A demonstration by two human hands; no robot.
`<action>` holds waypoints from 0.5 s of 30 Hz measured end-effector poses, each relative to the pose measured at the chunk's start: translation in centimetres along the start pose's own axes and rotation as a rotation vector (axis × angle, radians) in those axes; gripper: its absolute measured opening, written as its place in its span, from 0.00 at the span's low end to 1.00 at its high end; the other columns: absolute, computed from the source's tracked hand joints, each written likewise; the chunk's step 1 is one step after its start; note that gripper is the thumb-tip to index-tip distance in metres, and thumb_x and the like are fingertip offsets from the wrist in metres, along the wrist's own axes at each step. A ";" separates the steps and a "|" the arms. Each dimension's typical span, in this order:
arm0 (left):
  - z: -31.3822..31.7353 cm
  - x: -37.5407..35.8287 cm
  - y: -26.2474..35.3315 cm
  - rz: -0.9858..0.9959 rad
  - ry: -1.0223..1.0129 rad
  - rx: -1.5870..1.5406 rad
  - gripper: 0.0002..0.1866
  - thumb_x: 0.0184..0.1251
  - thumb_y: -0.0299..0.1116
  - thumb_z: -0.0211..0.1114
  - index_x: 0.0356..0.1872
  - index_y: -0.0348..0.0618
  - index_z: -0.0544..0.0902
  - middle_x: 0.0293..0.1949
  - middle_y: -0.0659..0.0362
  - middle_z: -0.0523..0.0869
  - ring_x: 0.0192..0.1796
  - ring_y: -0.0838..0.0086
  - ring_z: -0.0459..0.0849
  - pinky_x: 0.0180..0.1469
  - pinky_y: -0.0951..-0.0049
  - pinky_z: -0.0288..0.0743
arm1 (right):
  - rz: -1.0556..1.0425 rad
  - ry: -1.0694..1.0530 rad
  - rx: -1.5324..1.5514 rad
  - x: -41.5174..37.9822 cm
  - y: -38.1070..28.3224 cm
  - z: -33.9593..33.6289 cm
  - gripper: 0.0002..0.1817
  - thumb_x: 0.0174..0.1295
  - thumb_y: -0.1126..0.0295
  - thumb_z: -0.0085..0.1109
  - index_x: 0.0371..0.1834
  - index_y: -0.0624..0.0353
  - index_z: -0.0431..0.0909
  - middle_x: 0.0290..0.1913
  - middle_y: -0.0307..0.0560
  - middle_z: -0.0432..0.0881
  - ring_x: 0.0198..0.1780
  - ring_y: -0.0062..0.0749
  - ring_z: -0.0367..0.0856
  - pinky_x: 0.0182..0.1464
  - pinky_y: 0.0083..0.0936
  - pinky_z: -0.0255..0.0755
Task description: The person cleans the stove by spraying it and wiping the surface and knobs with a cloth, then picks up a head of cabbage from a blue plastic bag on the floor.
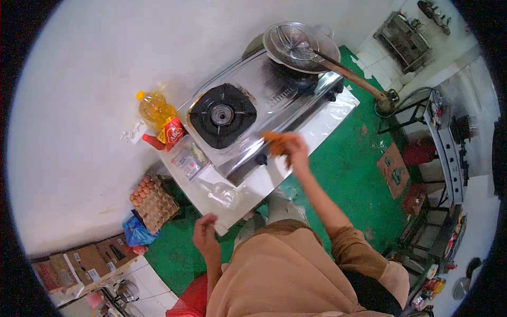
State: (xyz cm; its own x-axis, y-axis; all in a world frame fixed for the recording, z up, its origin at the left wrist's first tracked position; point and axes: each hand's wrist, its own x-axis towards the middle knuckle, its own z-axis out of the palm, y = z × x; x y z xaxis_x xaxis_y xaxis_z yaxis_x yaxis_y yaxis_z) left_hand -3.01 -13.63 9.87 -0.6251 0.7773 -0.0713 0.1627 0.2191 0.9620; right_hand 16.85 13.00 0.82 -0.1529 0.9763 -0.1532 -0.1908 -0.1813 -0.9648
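Note:
My right hand [296, 151] is closed around an orange-brown cloth [275, 142], held over the front edge of the steel gas stove [244, 168]. Motion blurs the cloth a little. My left hand [206, 235] hangs by the white table's near left corner, holding nothing, its fingers loosely bent and apart. Closest to it on the table is a clear plastic item [224, 196], whose kind I cannot make out. Behind that stand a clear plastic container [190, 158], a red sauce pouch [171, 132] and a yellow-capped oil bottle [156, 108].
A wok [330, 50] with a wire strainer [296, 47] sits on the stove's far burner, a long wooden handle [359, 82] jutting out over the green floor [338, 185]. The near burner [222, 114] is bare. Egg trays [156, 203] stand left of the table.

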 end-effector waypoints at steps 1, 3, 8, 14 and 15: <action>-0.1 0.2 0.0 -0.015 0.149 -0.032 0.12 0.58 0.16 0.54 0.42 0.35 0.78 0.39 0.57 0.82 0.43 0.74 0.80 0.49 0.75 0.73 | -0.102 0.197 -0.020 2.2 -0.1 -1.7 0.09 0.66 0.72 0.48 0.46 0.58 0.75 0.30 0.42 0.80 0.17 0.20 0.73 0.11 0.16 0.61; -0.3 0.6 -2.0 -0.043 0.212 -0.092 0.12 0.57 0.17 0.54 0.42 0.35 0.78 0.39 0.57 0.82 0.43 0.73 0.80 0.50 0.75 0.73 | -0.187 0.322 -0.135 5.5 0.0 -4.7 0.11 0.65 0.73 0.50 0.49 0.55 0.76 0.29 0.38 0.78 0.20 0.19 0.70 0.19 0.16 0.65; 0.5 0.8 -6.7 -0.058 0.245 -0.111 0.14 0.54 0.18 0.53 0.43 0.35 0.77 0.43 0.55 0.80 0.47 0.71 0.79 0.53 0.71 0.71 | -0.432 0.366 -0.709 7.9 6.0 -2.5 0.23 0.52 0.72 0.64 0.54 0.51 0.77 0.54 0.54 0.69 0.58 0.47 0.67 0.61 0.35 0.63; 1.7 0.0 -8.6 -0.193 0.176 -0.075 0.17 0.53 0.18 0.52 0.47 0.34 0.76 0.45 0.54 0.80 0.49 0.68 0.79 0.54 0.71 0.70 | -0.528 0.149 -0.845 1.4 5.9 4.8 0.22 0.53 0.70 0.62 0.53 0.57 0.75 0.57 0.58 0.66 0.59 0.56 0.63 0.62 0.46 0.58; 1.7 0.0 -8.8 -0.194 0.181 -0.099 0.18 0.53 0.18 0.52 0.47 0.34 0.76 0.45 0.54 0.80 0.49 0.68 0.79 0.54 0.71 0.70 | -0.524 0.149 -0.846 0.4 5.8 5.9 0.22 0.53 0.70 0.62 0.53 0.57 0.75 0.57 0.58 0.66 0.59 0.56 0.63 0.62 0.46 0.58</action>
State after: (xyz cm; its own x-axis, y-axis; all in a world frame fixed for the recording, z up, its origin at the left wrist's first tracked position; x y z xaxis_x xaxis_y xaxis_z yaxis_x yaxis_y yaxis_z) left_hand -3.13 -14.54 0.96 -0.7647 0.6067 -0.2172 -0.0433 0.2880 0.9567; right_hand 9.92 11.68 -3.58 -0.1129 0.9243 0.3647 0.5608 0.3623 -0.7445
